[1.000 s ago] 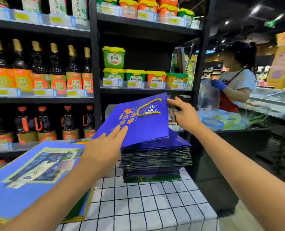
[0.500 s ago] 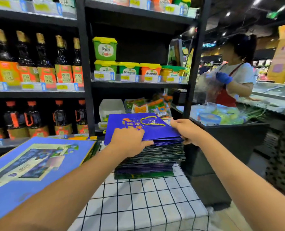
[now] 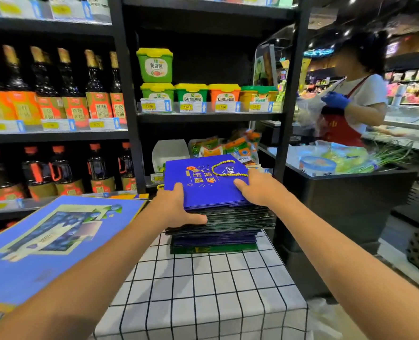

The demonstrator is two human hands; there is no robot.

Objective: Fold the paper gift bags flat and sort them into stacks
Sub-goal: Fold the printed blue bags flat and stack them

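While shelves (image 3: pixel 56 136) of bottles and tubs fill the background, a checked desk (image 3: pixel 203 285) carries a stack of flat bags (image 3: pixel 220 224) at its far end and a large light-blue bag (image 3: pixel 44 241) on the left. Blue gift bag (image 3: pixel 203 182) lies flat atop the stack. Left hand (image 3: pixel 176 207) grips its near-left edge, thumb curled along the stack side; right hand (image 3: pixel 257 187) rests flat on the right, fingers straight.
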